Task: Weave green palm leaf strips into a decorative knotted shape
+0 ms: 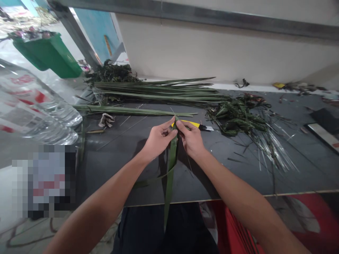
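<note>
Between my two hands, above the middle of the dark table, is a long green palm leaf strip. My left hand pinches its upper end from the left, thumb and forefinger closed. From the right, my right hand pinches the same end, its fingers curled. The strip hangs down past the table's front edge, and a thinner strand bends off to the left. Partly hidden behind my fingers lies a yellow utility knife, its tip pointing right.
Long green leaves lie in a bundle at the back. Braided dark green leaf pieces and thin pale ribs are heaped to the right. Clear plastic bottles stand at left, near a green bin. A whetstone-like block lies far right.
</note>
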Tool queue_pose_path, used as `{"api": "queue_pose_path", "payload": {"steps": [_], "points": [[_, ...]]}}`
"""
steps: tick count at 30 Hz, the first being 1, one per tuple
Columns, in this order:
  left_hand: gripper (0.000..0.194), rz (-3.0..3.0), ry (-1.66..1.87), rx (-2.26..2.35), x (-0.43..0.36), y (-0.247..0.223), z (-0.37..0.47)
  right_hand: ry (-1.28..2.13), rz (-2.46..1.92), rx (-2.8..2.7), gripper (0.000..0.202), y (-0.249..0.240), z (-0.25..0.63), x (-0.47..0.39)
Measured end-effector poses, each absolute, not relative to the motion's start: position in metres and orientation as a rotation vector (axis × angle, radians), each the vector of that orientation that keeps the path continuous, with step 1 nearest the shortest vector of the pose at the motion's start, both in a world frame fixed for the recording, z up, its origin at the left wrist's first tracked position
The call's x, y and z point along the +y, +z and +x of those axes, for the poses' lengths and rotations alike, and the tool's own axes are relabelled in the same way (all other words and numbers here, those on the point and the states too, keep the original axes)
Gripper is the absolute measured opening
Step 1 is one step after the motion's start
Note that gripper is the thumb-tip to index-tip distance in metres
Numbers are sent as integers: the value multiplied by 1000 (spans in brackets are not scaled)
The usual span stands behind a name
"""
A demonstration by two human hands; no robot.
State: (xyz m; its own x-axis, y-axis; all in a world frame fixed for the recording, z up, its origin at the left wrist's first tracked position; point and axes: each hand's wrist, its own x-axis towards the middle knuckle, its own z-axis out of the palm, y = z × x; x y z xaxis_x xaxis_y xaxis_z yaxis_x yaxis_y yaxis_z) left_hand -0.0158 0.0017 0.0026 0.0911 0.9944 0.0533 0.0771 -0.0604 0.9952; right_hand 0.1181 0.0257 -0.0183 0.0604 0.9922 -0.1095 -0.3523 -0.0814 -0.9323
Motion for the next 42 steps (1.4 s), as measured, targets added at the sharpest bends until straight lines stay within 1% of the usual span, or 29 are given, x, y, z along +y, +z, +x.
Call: {"api": "queue_pose_path", "payload": {"steps": [6,10,12,15,18,25,29,33,40,42], "points": [[62,1326,1103,1152,1,5,-17,1462,-995,-732,41,-14,117,25],[71,1163,1023,1037,-4,11,-10,1574,-951,-743,48,-10,119,24],[66,1096,1043,1008,-5,11,-7,1590,-953,-729,50,-9,120,24],[47,1115,1108,1085,-2,7,-8,1562,-911,-716,49,-7,122,28],[30,1281,1147,1223,1,2,-14,1541,-830,-748,42,-6,124,31],[12,1825,1217,1505,-1,11,-24,1598,-772,-826,32,-9,128,32],[8,2017,1259,1523,1,14,-27,1625,-770,-857,34,-8,129,31],[5,2009,1172,1501,2,10,-27,1651,-777,-848,37,-6,128,30],[7,1987,1196,1460,1,10,-25,1696,-759,-841,31,-7,128,30],[10,2000,1197,1430,0,12,-25,1704,-768,-830,28,-6,129,29]]}}
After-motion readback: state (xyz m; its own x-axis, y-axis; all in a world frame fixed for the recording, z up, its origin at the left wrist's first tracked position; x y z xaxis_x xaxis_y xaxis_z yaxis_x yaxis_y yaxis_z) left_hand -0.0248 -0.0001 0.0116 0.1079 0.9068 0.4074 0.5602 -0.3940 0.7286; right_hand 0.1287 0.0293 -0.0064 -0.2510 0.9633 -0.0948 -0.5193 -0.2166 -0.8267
